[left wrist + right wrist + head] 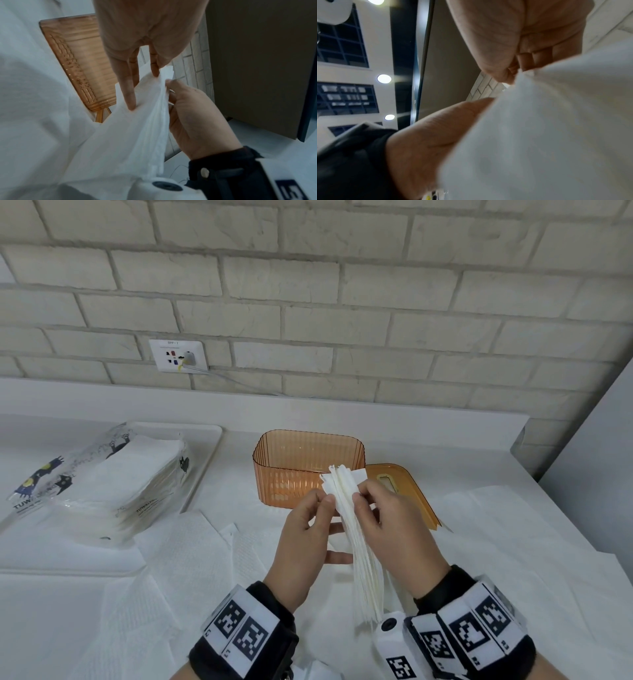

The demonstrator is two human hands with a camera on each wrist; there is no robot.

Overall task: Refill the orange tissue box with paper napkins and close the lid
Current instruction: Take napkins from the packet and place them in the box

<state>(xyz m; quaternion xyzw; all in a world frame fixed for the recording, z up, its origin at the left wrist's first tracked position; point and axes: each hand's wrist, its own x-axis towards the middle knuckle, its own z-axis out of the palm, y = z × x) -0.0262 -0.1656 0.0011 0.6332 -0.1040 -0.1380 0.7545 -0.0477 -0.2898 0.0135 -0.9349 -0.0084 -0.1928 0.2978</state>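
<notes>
The orange tissue box stands open on the white counter, and its inside looks empty. Its orange lid lies flat to the right of it, partly behind my right hand. Just in front of the box, above the counter, both hands hold a stack of white paper napkins edge-up. My left hand grips the stack's left face with thumb on top and fingers behind. My right hand pinches its upper right side. In the left wrist view my left hand's fingers lie on the napkins, with the box beyond.
An opened napkin package lies on a white tray at the left. White paper sheets cover the counter in front. A brick wall with a socket runs behind. A grey cabinet side stands at the right.
</notes>
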